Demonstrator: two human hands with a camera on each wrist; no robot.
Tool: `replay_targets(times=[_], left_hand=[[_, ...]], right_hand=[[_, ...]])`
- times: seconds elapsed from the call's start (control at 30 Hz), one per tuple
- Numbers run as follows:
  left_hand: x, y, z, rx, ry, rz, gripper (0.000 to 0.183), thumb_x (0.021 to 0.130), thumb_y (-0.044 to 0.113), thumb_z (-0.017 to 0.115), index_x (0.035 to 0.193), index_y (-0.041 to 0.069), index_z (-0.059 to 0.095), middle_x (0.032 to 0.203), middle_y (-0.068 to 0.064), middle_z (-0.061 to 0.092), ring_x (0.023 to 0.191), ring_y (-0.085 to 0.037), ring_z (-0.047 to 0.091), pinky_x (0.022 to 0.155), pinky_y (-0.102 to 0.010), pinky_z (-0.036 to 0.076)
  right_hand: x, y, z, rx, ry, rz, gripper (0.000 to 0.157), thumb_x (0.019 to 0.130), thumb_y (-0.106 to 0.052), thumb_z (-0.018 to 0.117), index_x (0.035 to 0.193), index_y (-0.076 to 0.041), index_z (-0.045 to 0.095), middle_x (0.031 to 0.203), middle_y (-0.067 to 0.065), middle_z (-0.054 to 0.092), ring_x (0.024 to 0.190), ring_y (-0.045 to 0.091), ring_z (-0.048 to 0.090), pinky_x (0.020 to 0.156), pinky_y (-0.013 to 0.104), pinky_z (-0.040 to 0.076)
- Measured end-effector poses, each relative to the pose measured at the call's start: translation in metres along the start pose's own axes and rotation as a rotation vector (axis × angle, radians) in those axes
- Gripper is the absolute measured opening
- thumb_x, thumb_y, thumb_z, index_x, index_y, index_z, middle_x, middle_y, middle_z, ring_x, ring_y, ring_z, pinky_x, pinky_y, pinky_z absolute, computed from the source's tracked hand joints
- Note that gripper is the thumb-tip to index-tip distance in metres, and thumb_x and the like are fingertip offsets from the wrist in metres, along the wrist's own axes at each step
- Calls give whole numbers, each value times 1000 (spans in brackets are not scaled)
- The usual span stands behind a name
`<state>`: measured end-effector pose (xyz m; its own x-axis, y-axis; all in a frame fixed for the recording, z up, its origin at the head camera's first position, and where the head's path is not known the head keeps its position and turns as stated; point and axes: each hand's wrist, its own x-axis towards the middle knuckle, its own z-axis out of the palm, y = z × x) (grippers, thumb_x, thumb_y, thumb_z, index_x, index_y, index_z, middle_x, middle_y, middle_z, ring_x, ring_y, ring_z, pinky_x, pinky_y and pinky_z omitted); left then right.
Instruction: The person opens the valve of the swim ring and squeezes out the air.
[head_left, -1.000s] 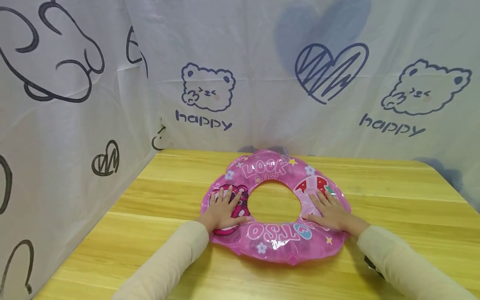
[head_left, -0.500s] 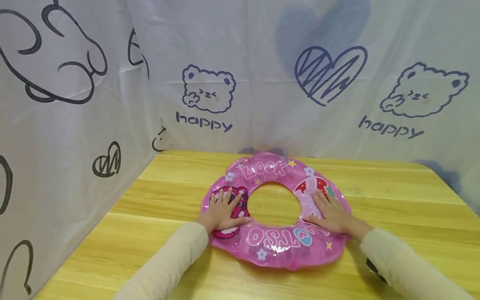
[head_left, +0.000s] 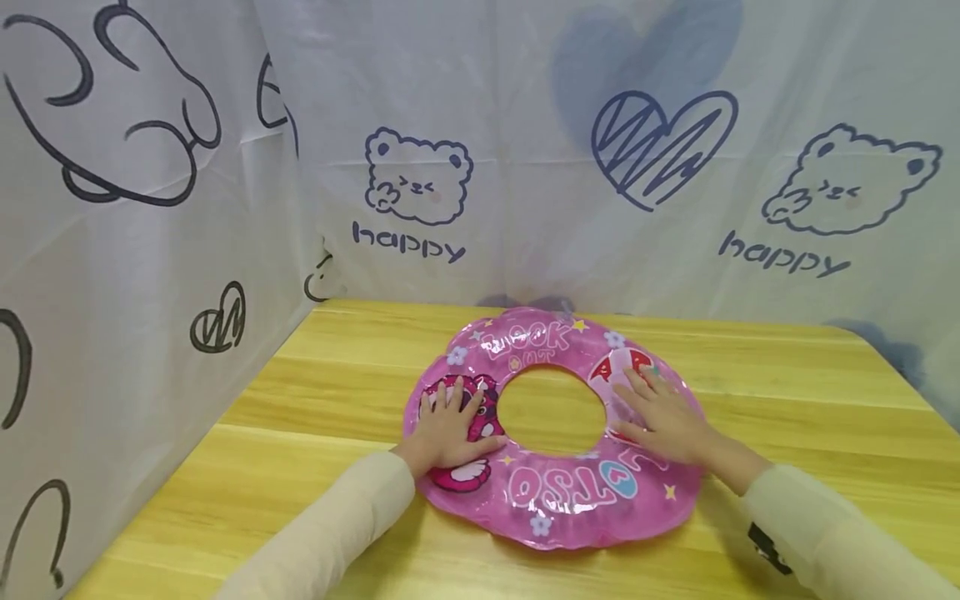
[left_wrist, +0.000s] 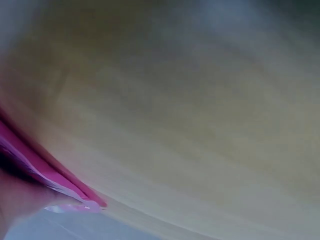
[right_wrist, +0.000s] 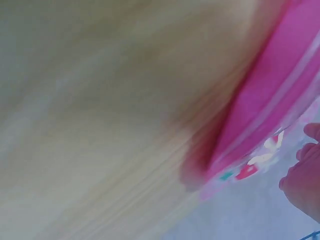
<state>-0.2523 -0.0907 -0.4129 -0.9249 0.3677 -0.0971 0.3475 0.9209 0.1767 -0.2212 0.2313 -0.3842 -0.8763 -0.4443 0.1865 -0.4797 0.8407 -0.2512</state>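
Note:
A pink inflatable swim ring (head_left: 570,504) lies flat on the wooden table, printed with a bear, a strawberry and white lettering. My left hand (head_left: 450,429) rests with spread fingers over the bear print. On the ring's right side, the right hand (head_left: 671,421) is laid out straight-fingered across the strawberry. In the left wrist view, the ring's pink edge (left_wrist: 55,172) shows beside part of the left hand (left_wrist: 22,200). The right wrist view has the ring's side (right_wrist: 267,105) close up, and the right hand (right_wrist: 305,182) appears slightly above its printed top.
The yellow wood-grain table (head_left: 300,467) reaches back to a white cloth (head_left: 525,192) with drawn bears and hearts. Another cloth wall (head_left: 135,350) borders the left side. A small dark object (head_left: 768,547) shows under the right sleeve.
The ring has turned slightly counterclockwise, its lower lettering shifting right, and its front edge has come a little nearer. The right hand has shifted, its fingertips a little farther forward; the left barely moved.

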Motion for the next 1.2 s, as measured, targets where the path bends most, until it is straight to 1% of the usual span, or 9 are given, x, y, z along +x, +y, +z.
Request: replay_targets(times=[0.2,0.37,0.53,0.67,0.8,0.9,1.07,1.13,1.2], left_hand=[[-4,14,-1,-60,6,-74,89,83,70,42,149,15,21,155,-22,8,140,-47,7,111,-64,8],[-10,29,0,-125,9,-145,92,82,71,43,149,12,21,154,-26,9,139,-50,5,109,-66,6],[-15,39,1,-139,11,-207,94,82,72,42,149,10,20,153,-27,9,139,-50,4,110,-66,4],[-18,47,2,-152,29,-246,95,81,72,43,148,8,22,153,-27,10,139,-49,6,109,-66,5],[-21,55,4,-178,42,-304,96,80,73,44,147,7,24,153,-27,9,139,-50,5,109,-67,5],[-24,62,3,-192,51,-340,96,81,72,44,147,5,23,153,-28,8,139,-51,5,108,-68,4],[-30,70,1,-166,76,-360,98,80,73,44,147,3,23,153,-27,8,137,-53,10,107,-69,9],[-30,70,2,-130,85,-356,99,80,73,43,147,3,23,153,-27,9,137,-53,11,106,-69,12],[-30,70,3,-78,96,-333,97,81,73,41,146,3,25,153,-26,12,137,-53,13,107,-69,14]], right_hand=[[-2,-27,-2,80,-30,-29,69,91,-31,57,142,7,28,148,30,24,137,50,15,110,61,15],[-4,-46,2,76,-26,-74,68,92,-32,54,141,8,29,148,29,24,137,49,18,111,60,14],[-8,-62,6,82,-61,-60,68,93,-33,52,142,7,27,151,25,20,140,44,13,112,59,10],[-14,-76,10,83,-79,-45,71,93,-38,50,143,5,25,152,24,19,141,42,10,113,57,10],[-20,-87,15,88,-95,-31,73,93,-42,49,144,5,24,152,23,18,141,42,10,114,56,11],[-24,-93,19,80,-91,-14,74,94,-44,47,144,5,25,152,23,19,142,41,11,114,55,12],[-28,-97,24,47,-71,-2,76,93,-47,47,143,6,26,152,23,19,141,41,13,114,55,14],[-28,-97,26,38,-75,-2,77,92,-48,48,143,6,26,152,23,19,141,41,13,114,55,14],[-30,-96,29,39,-83,1,79,92,-50,47,143,5,25,152,23,18,141,41,14,114,55,14]])
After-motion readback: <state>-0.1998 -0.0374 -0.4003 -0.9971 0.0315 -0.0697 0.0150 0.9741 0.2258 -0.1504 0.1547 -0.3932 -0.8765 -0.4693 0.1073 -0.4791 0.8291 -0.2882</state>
